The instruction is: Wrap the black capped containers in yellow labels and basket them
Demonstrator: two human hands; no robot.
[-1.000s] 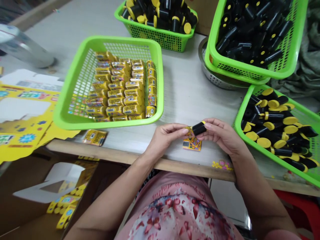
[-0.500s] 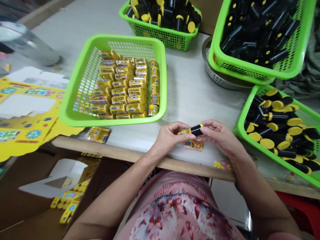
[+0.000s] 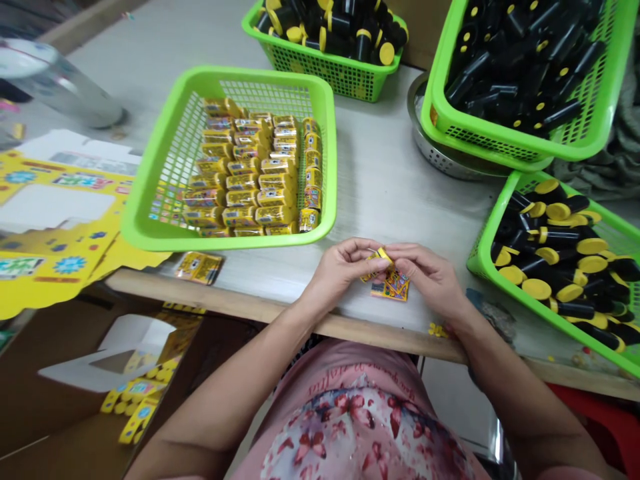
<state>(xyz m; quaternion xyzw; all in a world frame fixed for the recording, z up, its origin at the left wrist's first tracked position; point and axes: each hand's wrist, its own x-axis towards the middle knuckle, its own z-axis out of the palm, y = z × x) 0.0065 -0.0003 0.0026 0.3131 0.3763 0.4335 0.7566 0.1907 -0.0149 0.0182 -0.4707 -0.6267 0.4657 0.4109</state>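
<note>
Small yellow piece [image 3: 383,254] sits clenched in the grip of the left hand [image 3: 345,273] and right hand [image 3: 425,280], just above a printed yellow label [image 3: 390,291] on the bench [image 3: 400,167].

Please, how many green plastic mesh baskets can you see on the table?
4. One green plastic mesh basket holding yellow wrapped packets stands centre, one at top, one upper right on a steel colander, one lower right. Others may be out of view.
</note>
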